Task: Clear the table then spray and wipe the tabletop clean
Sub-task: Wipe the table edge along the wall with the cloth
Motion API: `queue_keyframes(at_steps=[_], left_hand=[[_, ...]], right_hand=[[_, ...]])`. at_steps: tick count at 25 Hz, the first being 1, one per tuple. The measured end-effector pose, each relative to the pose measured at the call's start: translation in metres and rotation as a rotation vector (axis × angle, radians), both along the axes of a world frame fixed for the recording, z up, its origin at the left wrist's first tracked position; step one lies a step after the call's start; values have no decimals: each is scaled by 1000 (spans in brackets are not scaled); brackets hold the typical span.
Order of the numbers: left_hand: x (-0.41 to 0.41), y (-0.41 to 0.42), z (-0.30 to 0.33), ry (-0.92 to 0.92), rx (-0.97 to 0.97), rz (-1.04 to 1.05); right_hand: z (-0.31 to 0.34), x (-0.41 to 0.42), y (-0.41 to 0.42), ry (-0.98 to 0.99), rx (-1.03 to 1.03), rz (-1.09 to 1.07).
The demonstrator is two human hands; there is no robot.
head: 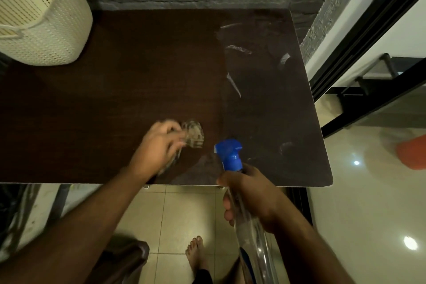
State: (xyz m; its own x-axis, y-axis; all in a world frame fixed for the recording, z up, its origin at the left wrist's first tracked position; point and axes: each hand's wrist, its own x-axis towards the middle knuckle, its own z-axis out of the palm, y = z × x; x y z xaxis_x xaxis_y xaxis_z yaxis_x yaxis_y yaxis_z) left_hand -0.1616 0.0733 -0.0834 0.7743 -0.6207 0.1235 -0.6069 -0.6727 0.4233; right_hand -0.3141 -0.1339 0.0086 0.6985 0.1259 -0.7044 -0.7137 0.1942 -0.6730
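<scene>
The left hand [159, 143] is bunched around a cloth [192, 135] and presses it on the dark bench [115, 80] just below the middle of the frame; hand and cloth are both blurred, so the exact finger placement is hard to read, but the grip is clearly holding the cloth. The right hand [251, 193], lower right of center, has its fingers wrapped round the neck of a clear spray bottle [232, 163] with a blue trigger head, held at the bench's near edge with the nozzle pointing toward the cloth.

The bench top is mostly bare. Pale streaks and smears show on its right half, which looks duller than the left, so my reading is that wiping is under way and the right side is not yet finished. A cream perforated basket [39, 14] stands at the upper left corner of the bench — it may need shifting to reach the surface beneath.

Risks from here: a quick sweep toward the lower right could knock the cloth into the bottle head, and a wipe running left could nudge the basket off the edge. Bare feet on glossy floor tiles [184, 210] — overspray past the near edge could make them slippery.
</scene>
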Motion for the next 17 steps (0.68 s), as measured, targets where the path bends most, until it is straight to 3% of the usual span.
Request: queue_keyframes(at_steps=[3, 5, 9, 13, 17], left_hand=[[36, -51, 4, 4, -3, 224], [18, -67, 3, 40, -29, 192], [-43, -20, 0, 44, -59, -65], [-1, -13, 0, 46, -30, 118], [7, -21, -4, 49, -40, 170]], right_hand=[[-3, -1, 2, -2, -23, 26], [-2, -2, 2, 9, -23, 27], [-1, -11, 3, 23, 31, 46], [-2, -21, 6, 35, 41, 84], [-5, -29, 8, 75, 14, 154]])
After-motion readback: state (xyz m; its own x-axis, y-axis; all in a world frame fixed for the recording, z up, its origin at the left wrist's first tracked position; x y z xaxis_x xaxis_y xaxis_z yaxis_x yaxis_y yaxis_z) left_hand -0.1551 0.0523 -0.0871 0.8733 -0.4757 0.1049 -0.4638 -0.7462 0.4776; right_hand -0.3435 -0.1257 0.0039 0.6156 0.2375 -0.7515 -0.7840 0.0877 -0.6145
